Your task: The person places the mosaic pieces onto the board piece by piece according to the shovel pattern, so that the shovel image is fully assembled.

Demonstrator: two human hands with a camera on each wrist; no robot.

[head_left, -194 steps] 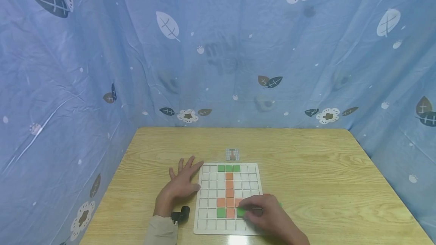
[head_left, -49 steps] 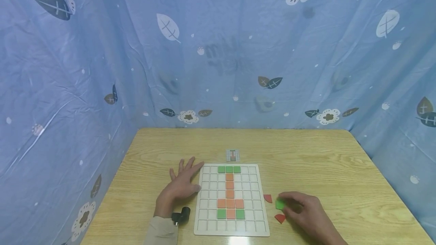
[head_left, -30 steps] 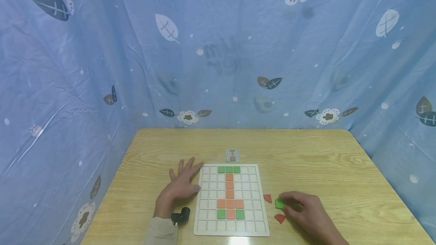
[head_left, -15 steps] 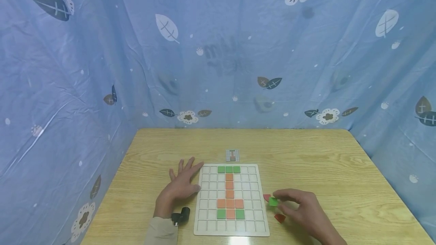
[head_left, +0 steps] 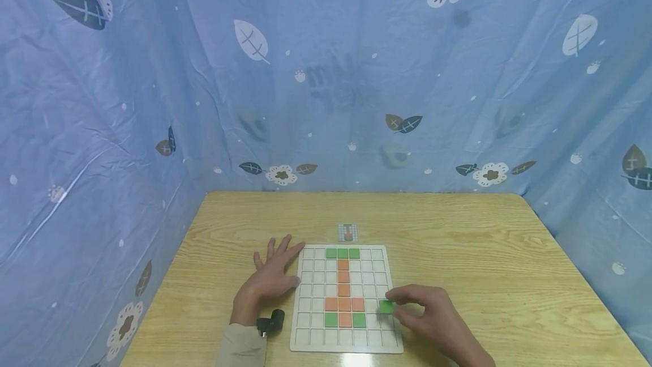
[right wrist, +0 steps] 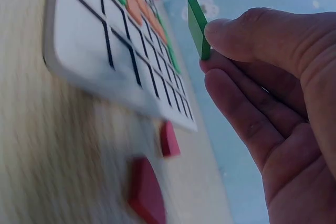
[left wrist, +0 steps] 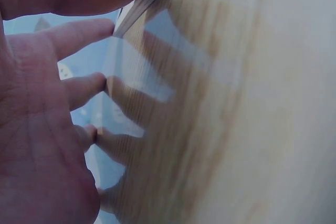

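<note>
My right hand (head_left: 430, 316) pinches a green square tile (head_left: 386, 306) between thumb and fingertips, held above the right-hand columns of a white grid board (head_left: 313, 336). In the right wrist view the tile (right wrist: 198, 29) is tilted on edge and apart from the board (right wrist: 79, 56). On the grid lie green tiles (head_left: 343, 254) in a row at the far side, a column of orange tiles (head_left: 343, 277) below, and two green tiles beside its near end. My left hand (head_left: 272, 276) rests at the board's left edge, fingers spread, thumb and forefinger touching the edge.
Two red quarter-round pieces (right wrist: 147, 192) lie on the table right of the board; my right hand hides them in the head view. A small pattern card (head_left: 348, 232) lies beyond the board. A black device (head_left: 271, 323) sits at my left wrist. Blue curtain (head_left: 326, 101) surrounds the table.
One green tile was set down beside the orange column's near end. My right hand then took another from the table and carried it left over the board. My left hand stays put.
</note>
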